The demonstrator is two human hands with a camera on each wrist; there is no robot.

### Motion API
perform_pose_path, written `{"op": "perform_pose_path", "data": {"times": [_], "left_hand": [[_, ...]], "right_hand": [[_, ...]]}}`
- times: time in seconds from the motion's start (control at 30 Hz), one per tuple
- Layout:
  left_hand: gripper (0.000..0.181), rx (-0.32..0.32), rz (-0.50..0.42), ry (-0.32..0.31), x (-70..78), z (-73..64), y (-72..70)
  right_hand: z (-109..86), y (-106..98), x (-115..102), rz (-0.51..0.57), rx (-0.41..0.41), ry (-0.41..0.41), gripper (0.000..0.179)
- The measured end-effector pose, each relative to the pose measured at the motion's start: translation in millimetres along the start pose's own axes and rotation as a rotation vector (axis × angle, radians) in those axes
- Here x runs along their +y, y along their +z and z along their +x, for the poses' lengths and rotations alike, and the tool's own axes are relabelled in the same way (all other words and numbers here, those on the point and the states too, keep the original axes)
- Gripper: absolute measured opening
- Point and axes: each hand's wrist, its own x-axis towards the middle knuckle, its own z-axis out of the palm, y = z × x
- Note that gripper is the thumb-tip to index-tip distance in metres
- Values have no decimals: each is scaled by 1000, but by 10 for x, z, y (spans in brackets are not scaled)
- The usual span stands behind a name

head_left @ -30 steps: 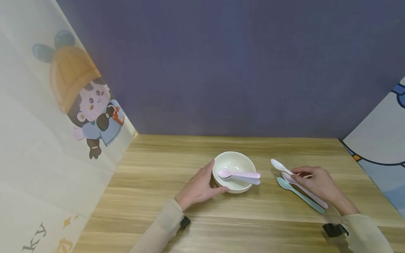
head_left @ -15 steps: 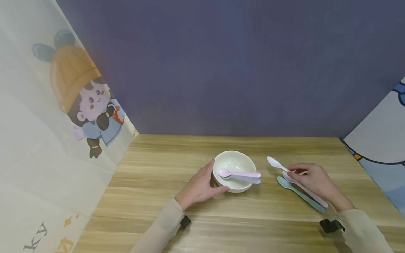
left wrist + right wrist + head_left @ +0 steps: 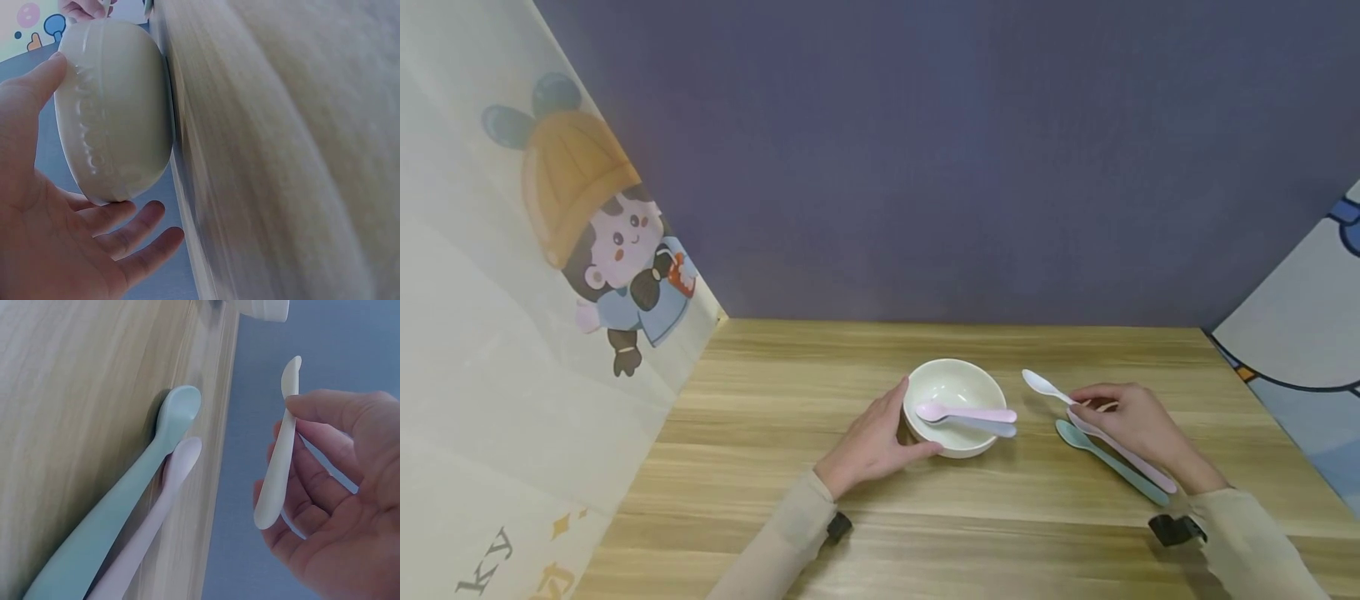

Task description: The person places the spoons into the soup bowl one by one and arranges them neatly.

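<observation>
In the head view a white bowl (image 3: 956, 385) stands on the wooden table, with a pink spoon (image 3: 970, 414) and a greyish-lilac spoon (image 3: 987, 427) lying across its rim. My left hand (image 3: 872, 442) holds the bowl's left side, thumb and fingers spread around it; raised letters show on its wall (image 3: 119, 106) in the left wrist view. My right hand (image 3: 1138, 425) pinches a white spoon (image 3: 281, 462) near its bowl end, up off the table. Below that hand lie a light pink spoon (image 3: 1138, 462) and a mint-green spoon (image 3: 1108, 458), side by side.
A dark blue-grey panel (image 3: 955, 167) rises behind the table (image 3: 760, 400). On the left is a pale wall with a cartoon figure (image 3: 617, 242); another printed panel (image 3: 1300, 333) stands at the right.
My right hand has moved left and slightly away from me with the white spoon, toward the bowl. My left hand, the bowl and the other spoons keep their places.
</observation>
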Motion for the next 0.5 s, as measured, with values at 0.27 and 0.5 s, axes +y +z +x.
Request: {"op": "perform_pose_path", "data": {"times": [0.27, 0.5], "left_hand": [[120, -1, 5, 4, 0, 0, 1], [120, 1, 15, 5, -5, 0, 3]], "right_hand": [[36, 11, -61, 2, 10, -23, 22], [64, 40, -120, 15, 6, -38, 20]]}}
